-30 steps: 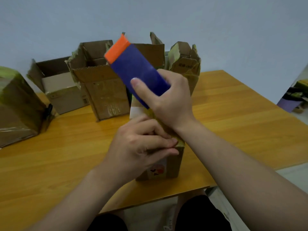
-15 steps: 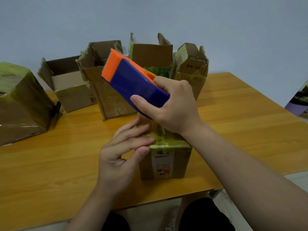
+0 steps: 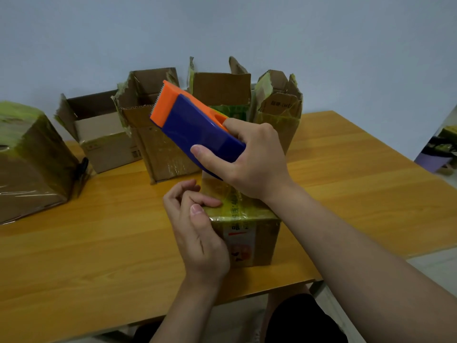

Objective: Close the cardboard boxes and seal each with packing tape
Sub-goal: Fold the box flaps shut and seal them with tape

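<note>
Fingers (image 3: 207, 203) of my left hand (image 3: 197, 233) curl loosely over the orange wooden table (image 3: 99, 243), tips touching the top of the small brown taped cardboard box (image 3: 262, 241) near its front edge. My right hand (image 3: 249, 164) grips the blue-and-orange plastic tape dispenser (image 3: 195, 125) just above the box.

Blue tape dispenser (image 3: 197, 131) with orange toothed end, brown cardboard boxes (image 3: 160, 134) – yellow-green tape, honey wood-grain table (image 3: 99, 256), pale grey-blue wall (image 3: 321, 45)
</note>
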